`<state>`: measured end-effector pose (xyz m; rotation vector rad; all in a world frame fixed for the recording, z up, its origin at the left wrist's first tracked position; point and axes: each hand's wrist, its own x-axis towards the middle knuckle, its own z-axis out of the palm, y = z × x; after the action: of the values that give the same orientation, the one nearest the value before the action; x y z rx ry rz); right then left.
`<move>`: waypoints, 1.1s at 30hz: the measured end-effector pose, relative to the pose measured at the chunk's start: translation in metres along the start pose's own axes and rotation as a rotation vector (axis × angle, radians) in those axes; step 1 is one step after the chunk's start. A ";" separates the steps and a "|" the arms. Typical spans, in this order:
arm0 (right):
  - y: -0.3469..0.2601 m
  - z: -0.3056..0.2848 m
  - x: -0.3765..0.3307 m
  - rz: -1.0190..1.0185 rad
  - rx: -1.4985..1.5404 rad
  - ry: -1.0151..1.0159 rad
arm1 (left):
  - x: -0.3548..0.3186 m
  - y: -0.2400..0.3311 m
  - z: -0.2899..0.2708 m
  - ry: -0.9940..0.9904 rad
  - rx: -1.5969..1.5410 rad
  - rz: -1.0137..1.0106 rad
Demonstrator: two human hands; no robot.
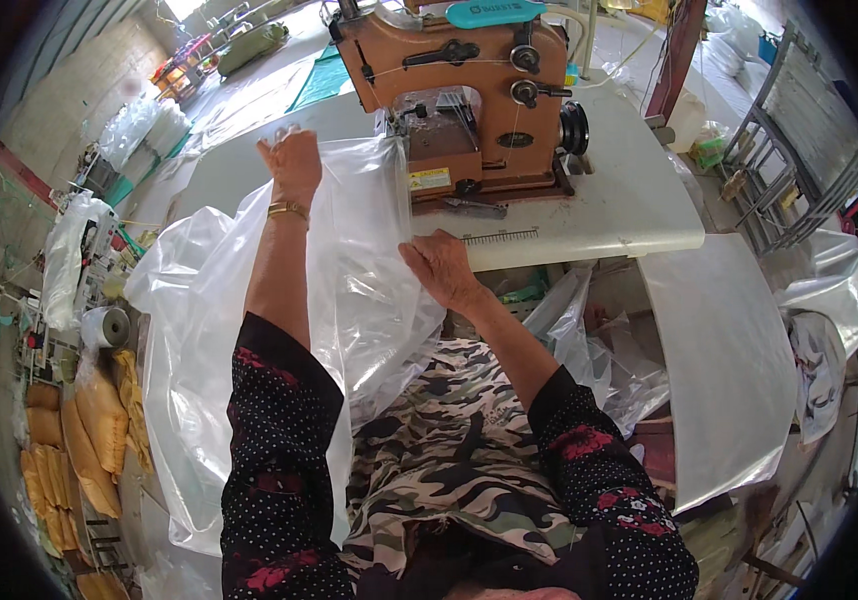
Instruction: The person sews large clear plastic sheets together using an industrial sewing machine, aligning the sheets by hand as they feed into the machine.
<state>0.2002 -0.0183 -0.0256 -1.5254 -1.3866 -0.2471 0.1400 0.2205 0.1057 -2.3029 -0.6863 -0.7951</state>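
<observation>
A large sheet of clear plastic film (pixel 209 300), possibly a bag, drapes over the front of the work table and down past my lap. My left hand (pixel 295 162) is closed on its far edge, left of the sewing machine. At the table's front edge my right hand (pixel 441 268) has its fingers curled round the film's right side. The film's upper right corner reaches the needle area of the brown sewing machine (pixel 514 135). Just before the machine's base lies a small dark metal tool (pixel 476 208).
The pale table top (pixel 639 190) carries a ruler scale (pixel 501 237) along its front edge. A stiff translucent sheet (pixel 719 370) hangs at the right. Beyond it stands a metal rack (pixel 799 140). Yellow bundles (pixel 99 425) and a roll (pixel 107 327) lie at the left.
</observation>
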 end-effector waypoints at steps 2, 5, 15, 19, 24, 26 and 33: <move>-0.001 -0.005 0.000 0.016 0.016 -0.043 | 0.008 0.026 -0.012 0.005 0.077 -0.001; 0.005 -0.005 -0.003 0.098 0.042 0.004 | -0.004 0.074 -0.036 0.009 -0.313 0.061; -0.033 -0.007 0.007 0.145 0.272 0.012 | -0.022 0.062 -0.007 -0.254 -0.646 -0.021; -0.044 -0.009 0.011 0.223 0.051 -0.012 | -0.015 0.098 -0.051 -0.098 -0.799 -0.102; -0.045 -0.008 0.011 0.151 -0.153 -0.102 | -0.019 0.116 -0.065 -0.153 -0.646 -0.175; -0.044 -0.009 0.011 0.114 -0.147 -0.108 | -0.026 0.120 -0.063 -0.160 -0.595 -0.137; -0.013 -0.028 0.019 -0.042 -0.138 -0.262 | -0.019 0.112 -0.051 -0.249 -0.625 -0.011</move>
<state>0.2082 -0.0303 0.0076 -1.6897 -1.6369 -0.1759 0.1783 0.1045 0.0841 -3.0034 -0.6147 -0.8185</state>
